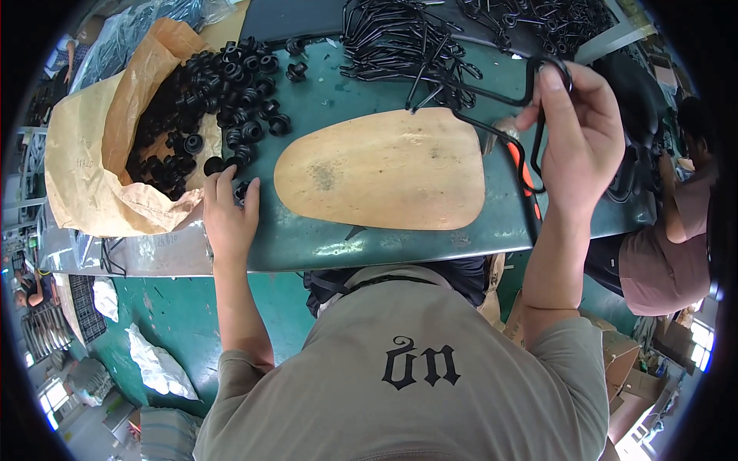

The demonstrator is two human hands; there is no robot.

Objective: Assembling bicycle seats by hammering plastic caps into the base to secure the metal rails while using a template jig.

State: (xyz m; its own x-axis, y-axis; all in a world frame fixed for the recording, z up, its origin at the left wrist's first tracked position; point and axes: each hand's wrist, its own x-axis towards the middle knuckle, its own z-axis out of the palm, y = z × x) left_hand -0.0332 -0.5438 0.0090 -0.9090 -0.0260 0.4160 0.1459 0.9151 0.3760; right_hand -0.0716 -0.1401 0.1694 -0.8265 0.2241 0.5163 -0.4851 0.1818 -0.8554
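Observation:
My right hand point(578, 127) is raised over the right side of the table, its thumb and fingers closed on a bent black metal wire frame point(492, 98). The frame's two long arms reach left above the wooden board's far right corner. My left hand point(229, 211) rests at the mouth of the paper bag, its thumb and fingers apart. A small black plastic knob-like part point(242, 190) lies between thumb and forefinger, and more such parts point(244, 132) touch or lie just beyond the fingertips. Whether any of them is gripped is not clear.
A brown paper bag point(77, 165) spills black parts on the left. A rounded wooden board point(377, 173) lies mid-table. Black wire frames point(392, 38) are heaped at the back. A tool with an orange handle point(516, 157) lies right of the board. Another person point(665, 261) sits at right.

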